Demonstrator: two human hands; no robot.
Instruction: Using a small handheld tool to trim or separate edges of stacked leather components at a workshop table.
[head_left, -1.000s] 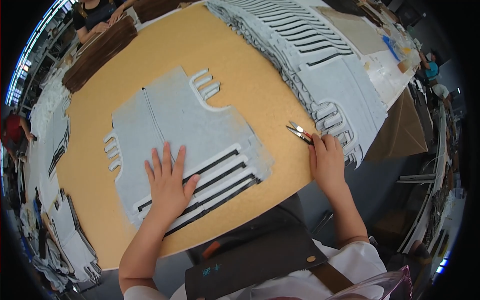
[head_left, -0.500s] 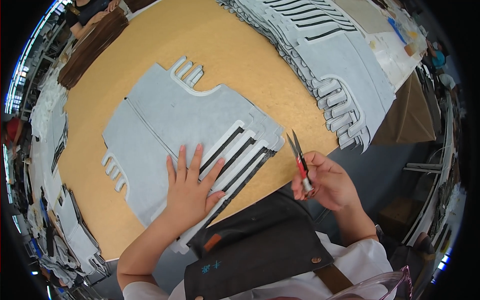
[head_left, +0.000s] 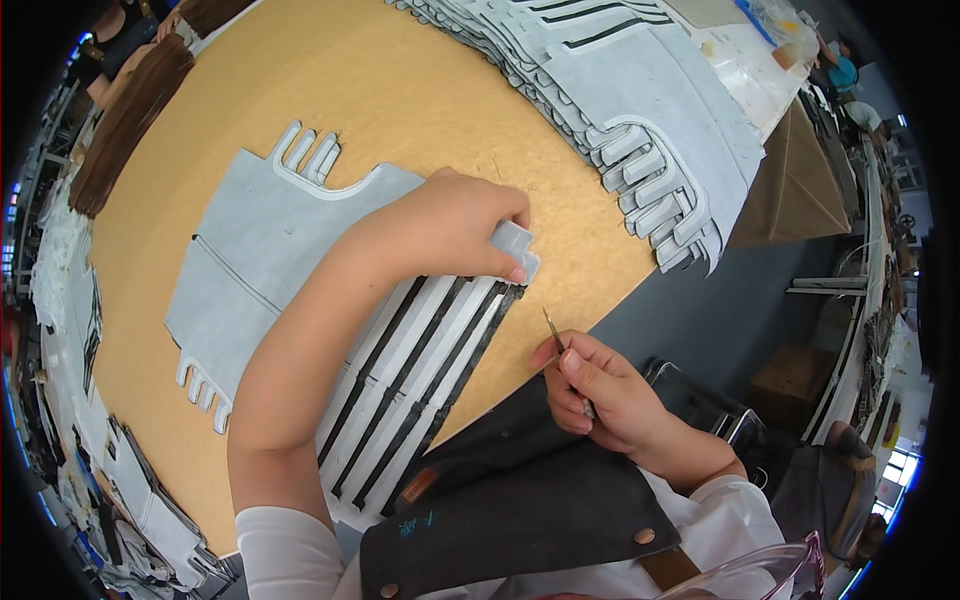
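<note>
A flat grey cut piece [head_left: 250, 225], with comb-like tabs and long white-and-black strips, lies on the tan board in front of me. My left hand [head_left: 460, 225] reaches across it and closes its fingers over the strip ends at its right corner, pinching them between thumb and fingers. To the right, just off the board's near edge, my right hand [head_left: 605, 395] holds a pair of thread snips [head_left: 555, 330]. Their thin blades point up and left, away from the piece; the handles are mostly hidden in my palm.
A thick stack of similar grey pieces [head_left: 660, 110] covers the board's far right side. Dark brown strips [head_left: 130, 120] lie at the far left, near another person's arm [head_left: 120, 75]. More grey pieces [head_left: 160, 490] rest at the near left. A brown box-like thing [head_left: 790, 190] stands beyond the stack.
My left hand has gone from lying flat on the piece to gripping its right corner. My right hand has moved down and left, with the snips turned so the handles show less.
</note>
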